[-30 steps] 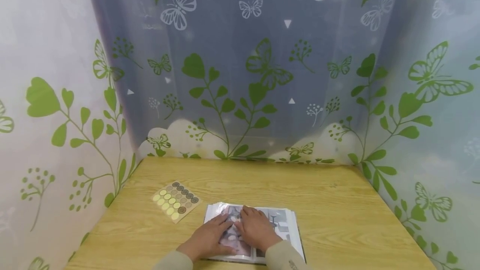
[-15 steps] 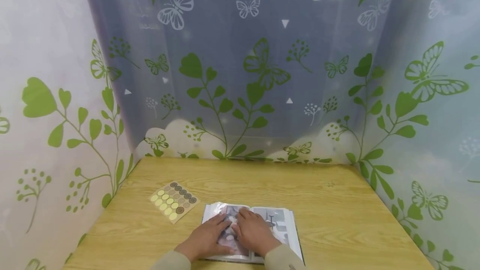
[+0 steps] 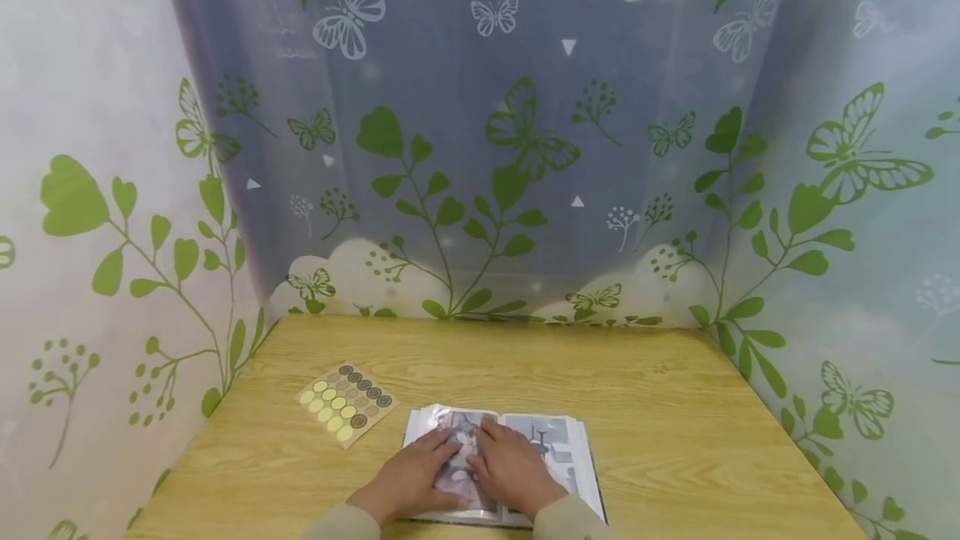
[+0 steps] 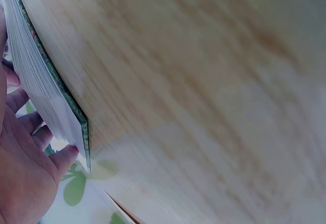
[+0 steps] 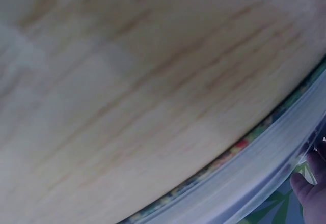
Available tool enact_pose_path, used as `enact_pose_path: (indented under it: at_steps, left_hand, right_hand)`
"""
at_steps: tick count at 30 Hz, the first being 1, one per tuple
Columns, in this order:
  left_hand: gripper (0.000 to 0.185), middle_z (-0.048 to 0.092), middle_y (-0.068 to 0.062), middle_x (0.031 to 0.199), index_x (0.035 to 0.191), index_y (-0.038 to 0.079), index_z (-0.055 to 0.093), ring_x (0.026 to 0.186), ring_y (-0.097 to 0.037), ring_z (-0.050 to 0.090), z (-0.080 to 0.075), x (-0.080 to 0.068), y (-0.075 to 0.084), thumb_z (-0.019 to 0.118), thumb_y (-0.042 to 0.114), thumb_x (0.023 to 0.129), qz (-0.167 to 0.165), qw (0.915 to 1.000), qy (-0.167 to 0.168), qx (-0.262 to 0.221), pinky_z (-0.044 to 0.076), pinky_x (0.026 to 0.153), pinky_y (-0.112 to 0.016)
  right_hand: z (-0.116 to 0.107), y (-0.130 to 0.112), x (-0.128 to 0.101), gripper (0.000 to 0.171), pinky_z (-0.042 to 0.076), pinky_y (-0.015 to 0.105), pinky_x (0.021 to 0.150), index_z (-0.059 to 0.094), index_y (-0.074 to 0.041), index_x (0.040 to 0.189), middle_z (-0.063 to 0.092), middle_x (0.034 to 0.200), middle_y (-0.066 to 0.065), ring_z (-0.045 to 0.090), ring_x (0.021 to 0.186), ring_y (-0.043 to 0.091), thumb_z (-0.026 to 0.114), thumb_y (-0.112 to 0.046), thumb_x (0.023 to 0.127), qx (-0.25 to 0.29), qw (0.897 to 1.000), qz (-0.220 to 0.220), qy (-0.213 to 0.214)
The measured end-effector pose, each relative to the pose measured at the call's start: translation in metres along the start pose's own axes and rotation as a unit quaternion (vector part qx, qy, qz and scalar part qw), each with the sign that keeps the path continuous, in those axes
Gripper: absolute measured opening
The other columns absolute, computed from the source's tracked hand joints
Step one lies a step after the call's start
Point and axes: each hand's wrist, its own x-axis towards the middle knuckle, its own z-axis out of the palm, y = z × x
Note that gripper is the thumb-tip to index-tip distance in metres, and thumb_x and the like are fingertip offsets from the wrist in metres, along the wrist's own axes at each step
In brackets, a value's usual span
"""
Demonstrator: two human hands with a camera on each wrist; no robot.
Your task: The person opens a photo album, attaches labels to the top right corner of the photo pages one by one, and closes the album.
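Note:
A photo album (image 3: 587, 465) with clear plastic sleeves lies spread on the table in the head view, a picture in grey and pink tones on its left page. My left hand (image 3: 408, 473) rests on that page, fingers extended over its outer part. Close beside it, my right hand (image 3: 516, 465) presses near the spine with its fingers fairly straight, covering part of both pages. From the left wrist, the thick stack of page edges (image 4: 41, 76) and the green patterned cover show beside the left fingers (image 4: 63, 159). The right wrist view catches only part of the right hand (image 5: 313, 183) beyond the album's edge.
A sheet of round stickers (image 3: 348, 403), yellow, tan and dark brown, lies on the wood-grain table (image 3: 690, 432) to the left of and beyond the album. Curtains (image 3: 480, 148) printed with leaves and butterflies enclose the table at the back and both sides.
The right hand has slid slightly toward the body over the page. The left hand stays in place on the album, and the head view has shifted a little.

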Motion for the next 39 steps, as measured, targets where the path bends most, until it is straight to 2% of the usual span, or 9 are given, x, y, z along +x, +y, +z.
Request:
enact_pose_path:
  at_steps: [12,20,26,32,39]
  left_hand:
    - [0.087,0.042,-0.015,0.152,0.142,0.009,0.053,0.139,-0.036,0.039,0.002,-0.001,0.003,0.069,0.067,0.079,-0.006,0.9999,-0.006,-0.005,0.037,0.110,-0.049]
    - [0.086,0.043,-0.016,0.151,0.141,0.008,0.053,0.138,-0.036,0.040,0.003,-0.001,0.003,0.070,0.065,0.079,-0.005,1.0000,0.001,-0.003,0.038,0.109,-0.049]
    - [0.086,0.043,-0.016,0.151,0.141,0.007,0.054,0.138,-0.036,0.040,0.003,0.000,0.001,0.070,0.065,0.079,-0.005,0.9999,0.004,-0.010,0.037,0.110,-0.050]
    - [0.088,0.043,-0.016,0.151,0.141,0.006,0.054,0.138,-0.037,0.040,-0.001,-0.001,0.000,0.070,0.066,0.079,0.001,0.9999,0.011,-0.011,0.037,0.110,-0.051]
    - [0.088,0.043,-0.017,0.150,0.140,0.004,0.054,0.138,-0.037,0.040,-0.004,0.000,-0.003,0.072,0.064,0.078,-0.003,0.9997,0.020,-0.012,0.037,0.109,-0.052]
  right_hand:
    - [0.001,0.002,-0.008,0.046,0.047,0.043,0.100,0.061,-0.003,0.132,0.054,0.141,0.012,0.056,0.123,0.029,0.049,-0.036,0.102,-0.005,1.000,0.002,-0.005]
    - [0.000,0.003,-0.010,0.044,0.044,0.048,0.103,0.061,-0.006,0.133,0.054,0.142,0.010,0.052,0.127,0.028,0.050,-0.036,0.102,0.009,1.000,0.011,-0.009]
    - [0.000,0.007,-0.008,0.045,0.043,0.047,0.104,0.061,-0.006,0.133,0.053,0.143,0.009,0.051,0.128,0.028,0.049,-0.036,0.102,0.005,1.000,0.004,-0.003]
    - [0.000,0.012,-0.006,0.042,0.043,0.048,0.103,0.065,-0.006,0.126,0.060,0.133,0.010,0.055,0.122,0.030,0.052,-0.037,0.101,0.007,1.000,0.000,0.020]
    - [-0.006,0.019,-0.012,0.043,0.044,0.047,0.101,0.065,-0.005,0.125,0.063,0.123,0.012,0.057,0.117,0.032,0.056,-0.038,0.099,0.028,0.999,0.020,0.007]
